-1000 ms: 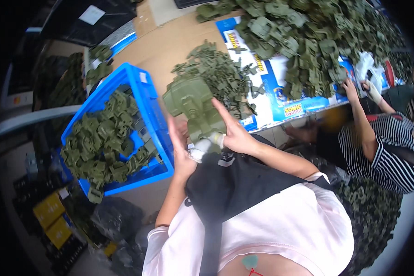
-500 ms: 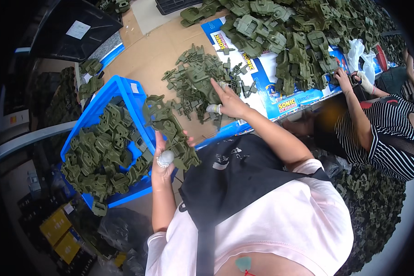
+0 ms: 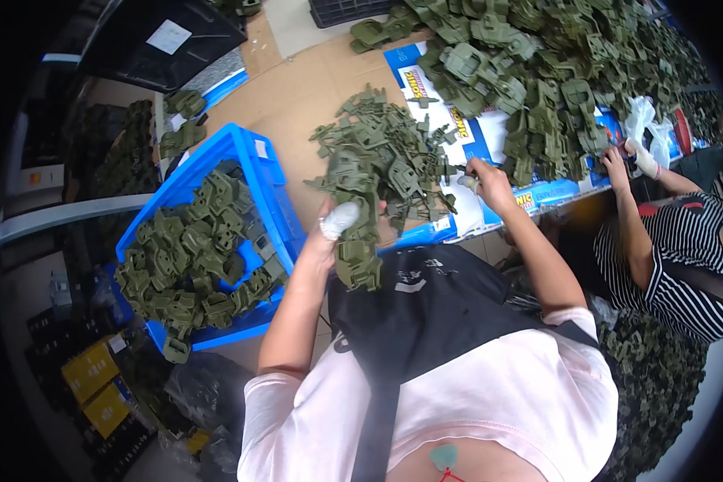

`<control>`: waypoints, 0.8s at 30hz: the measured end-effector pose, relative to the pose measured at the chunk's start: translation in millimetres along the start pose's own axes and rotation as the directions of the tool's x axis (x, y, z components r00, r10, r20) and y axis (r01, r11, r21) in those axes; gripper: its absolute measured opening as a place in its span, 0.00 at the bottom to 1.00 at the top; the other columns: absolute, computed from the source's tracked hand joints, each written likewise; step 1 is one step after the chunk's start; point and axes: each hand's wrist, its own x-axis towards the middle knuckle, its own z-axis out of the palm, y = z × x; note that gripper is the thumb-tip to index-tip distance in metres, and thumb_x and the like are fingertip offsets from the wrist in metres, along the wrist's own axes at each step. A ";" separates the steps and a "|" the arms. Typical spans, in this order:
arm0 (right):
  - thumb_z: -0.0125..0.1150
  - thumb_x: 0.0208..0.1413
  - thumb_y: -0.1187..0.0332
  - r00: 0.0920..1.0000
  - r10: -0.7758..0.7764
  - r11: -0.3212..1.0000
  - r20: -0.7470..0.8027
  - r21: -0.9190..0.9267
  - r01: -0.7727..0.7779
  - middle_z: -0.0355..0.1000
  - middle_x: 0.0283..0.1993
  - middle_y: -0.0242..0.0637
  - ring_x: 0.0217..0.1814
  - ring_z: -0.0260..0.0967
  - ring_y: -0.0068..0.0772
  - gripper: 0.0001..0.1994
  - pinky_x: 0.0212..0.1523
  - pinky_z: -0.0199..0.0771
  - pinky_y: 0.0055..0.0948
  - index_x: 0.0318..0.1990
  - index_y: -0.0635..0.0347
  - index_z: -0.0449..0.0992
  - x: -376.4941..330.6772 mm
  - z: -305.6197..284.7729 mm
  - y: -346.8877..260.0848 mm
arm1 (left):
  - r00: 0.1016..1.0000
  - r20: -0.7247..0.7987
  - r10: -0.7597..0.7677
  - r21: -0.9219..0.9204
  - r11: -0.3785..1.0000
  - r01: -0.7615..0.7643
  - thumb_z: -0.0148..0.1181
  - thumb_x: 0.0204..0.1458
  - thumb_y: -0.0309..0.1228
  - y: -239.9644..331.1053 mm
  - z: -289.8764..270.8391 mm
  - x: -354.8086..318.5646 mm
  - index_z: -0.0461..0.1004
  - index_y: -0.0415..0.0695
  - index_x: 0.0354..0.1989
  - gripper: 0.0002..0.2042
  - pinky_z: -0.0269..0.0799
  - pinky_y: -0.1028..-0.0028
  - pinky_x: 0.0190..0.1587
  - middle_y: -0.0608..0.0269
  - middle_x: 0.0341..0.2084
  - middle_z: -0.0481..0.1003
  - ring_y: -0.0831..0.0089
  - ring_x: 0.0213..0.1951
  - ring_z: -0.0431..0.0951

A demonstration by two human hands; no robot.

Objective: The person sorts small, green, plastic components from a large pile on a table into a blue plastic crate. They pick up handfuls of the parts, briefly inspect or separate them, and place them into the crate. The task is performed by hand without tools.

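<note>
My left hand (image 3: pixel 326 234), with a white-wrapped thumb, grips a long olive-green plastic toy vehicle body (image 3: pixel 358 261) above the table's near edge. Its far end overlaps a pile of small green plastic pieces (image 3: pixel 406 173) on the cardboard, so where it ends is hard to see. My right hand (image 3: pixel 490 186) is at the right side of that pile, fingers drawn together and a wrapped fingertip showing. Whatever lies between those fingers is too small to make out.
A blue crate (image 3: pixel 285 213) full of green vehicle bodies stands at left. A large heap of similar bodies (image 3: pixel 530 72) covers the back right of the cardboard-topped table (image 3: pixel 285 104). A co-worker in a striped shirt (image 3: pixel 659 257) works at right. A black bin (image 3: pixel 149 48) sits at far left.
My left hand has brought the vehicle body right, from beside the crate to in front of the pile. My right hand has left the pile's middle for its right side, and its fingers have closed.
</note>
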 end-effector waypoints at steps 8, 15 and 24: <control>0.58 0.45 0.74 0.914 -0.364 0.887 -0.177 0.232 0.398 0.68 0.35 0.41 0.39 0.68 0.44 0.12 0.35 0.71 0.34 0.40 0.56 0.72 -8.2 -59.1 -136.9 | 0.994 -0.032 -0.102 0.374 0.921 0.107 0.58 0.48 0.27 13.1 34.9 6.7 0.51 0.43 0.62 0.32 0.64 0.72 0.53 0.60 0.56 0.60 0.73 0.55 0.63; 0.52 0.39 0.80 0.921 -0.390 0.919 0.021 0.065 0.388 0.66 0.28 0.43 0.31 0.70 0.46 0.17 0.30 0.71 0.40 0.40 0.57 0.72 -11.3 -57.4 -140.1 | 0.994 0.045 -0.098 0.491 0.869 0.063 0.63 0.44 0.27 7.0 38.5 9.3 0.57 0.41 0.58 0.31 0.67 0.74 0.47 0.63 0.47 0.68 0.76 0.44 0.70; 0.53 0.37 0.80 0.883 -0.470 0.861 0.003 0.220 0.458 0.68 0.28 0.43 0.29 0.70 0.48 0.16 0.29 0.71 0.40 0.38 0.59 0.72 -13.8 -24.6 -115.6 | 0.991 0.059 -0.124 0.570 0.819 0.068 0.65 0.42 0.24 -6.9 35.3 6.5 0.63 0.41 0.53 0.27 0.70 0.75 0.39 0.65 0.40 0.71 0.78 0.38 0.72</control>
